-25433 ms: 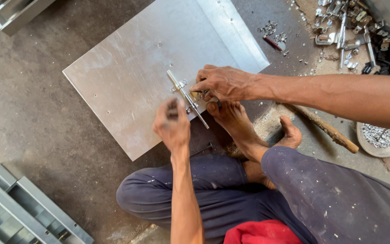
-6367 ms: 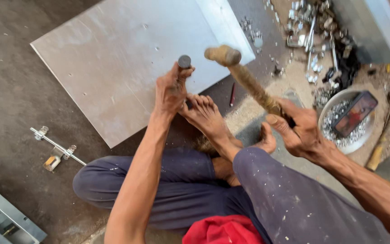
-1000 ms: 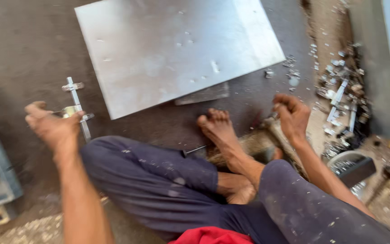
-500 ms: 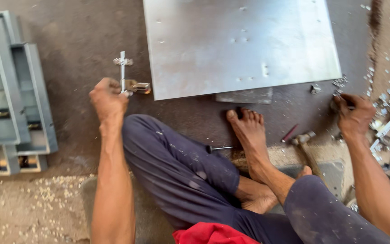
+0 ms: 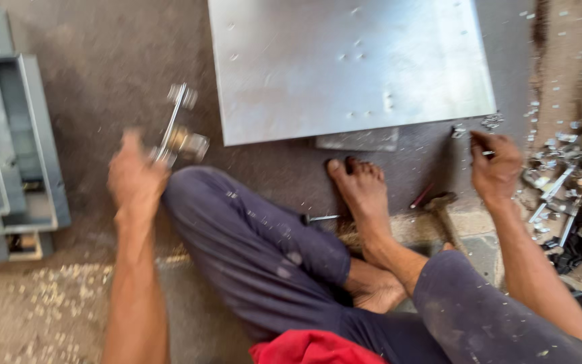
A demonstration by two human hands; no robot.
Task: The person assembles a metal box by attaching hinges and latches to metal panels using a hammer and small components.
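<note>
1. Head view, left hand (image 5: 135, 180): it is closed around the near end of a metal rod fitting (image 5: 178, 131), a slim bright bar with a small cross-piece at the far end and a brass-coloured block near the grip. The fitting is lifted off the floor (image 5: 116, 74) and blurred, so finer detail cannot be read. Judged from the grip at 1 end, the far end is left free to be set down or aligned.

2. Head view, right hand (image 5: 496, 168): it reaches to the right, fingers pinched narrow on what appears to be a small light piece of hardware. The item is too small to identify. The hand lies just beside the scattered metal parts (image 5: 560, 182) at the right edge, probably the stock it picks from.

3. Head view, work surface: a flat grey metal sheet (image 5: 345, 67) lies on the floor at the far side, with several small dimples or holes showing. A smaller plate (image 5: 358, 139) protrudes from under its near edge.

4. Head view, body position: the person sits on the floor, legs folded, 1 bare foot (image 5: 362, 192) just short of the sheet's near edge, likely to keep it within reach.

5. Head view, tools: a hammer (image 5: 442, 209) lies near the foot on the right, with a red-handled tool (image 5: 420, 196) beside it.

6. Head view, left edge: grey metal channel frames (image 5: 8, 148) are stacked; pale shavings (image 5: 42, 296) lie on the near floor.
</note>
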